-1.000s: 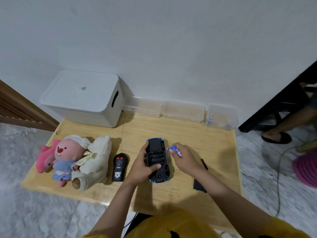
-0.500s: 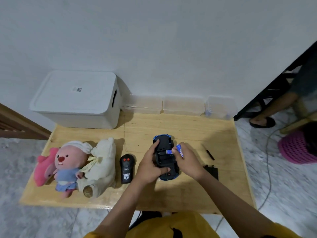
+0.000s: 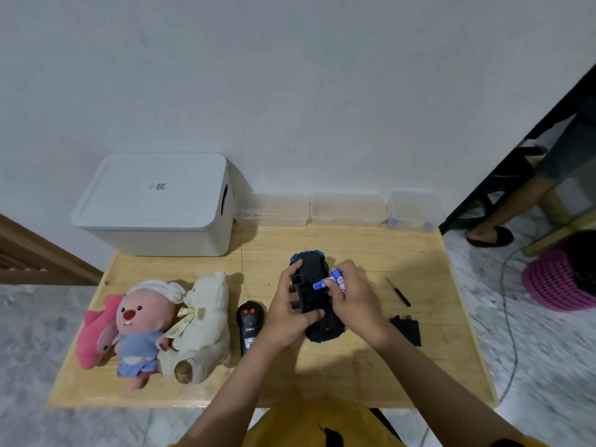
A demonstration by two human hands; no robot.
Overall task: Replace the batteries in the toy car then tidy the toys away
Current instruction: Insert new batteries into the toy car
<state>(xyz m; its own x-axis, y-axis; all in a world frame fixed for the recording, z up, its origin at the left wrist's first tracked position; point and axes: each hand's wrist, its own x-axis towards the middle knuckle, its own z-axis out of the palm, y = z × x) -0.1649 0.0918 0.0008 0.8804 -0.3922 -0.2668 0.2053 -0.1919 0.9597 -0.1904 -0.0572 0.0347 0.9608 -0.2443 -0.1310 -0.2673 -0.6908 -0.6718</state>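
Observation:
The blue toy car (image 3: 314, 295) lies upside down on the wooden table (image 3: 371, 253), its black underside up. My left hand (image 3: 287, 312) grips the car's left side, thumb across its underside. My right hand (image 3: 353, 301) pinches blue batteries (image 3: 332, 279) and holds one end over the car's open battery bay. The black battery cover (image 3: 407, 329) and a small black screwdriver (image 3: 399, 291) lie to the right. A black remote control (image 3: 249, 325) lies left of the car. Plush toys, a pink one (image 3: 138, 327) and a cream bear (image 3: 203, 327), lie at the left.
A white lidded storage box (image 3: 154, 204) stands at the back left. Three clear plastic boxes (image 3: 346, 209) line the wall. Another person's foot in a black sandal (image 3: 488, 235) and a pink basket (image 3: 558, 280) are on the floor at right.
My right hand has brought the batteries from beside the car onto its underside. The camera view shifted, and my left hand kept hold of the car.

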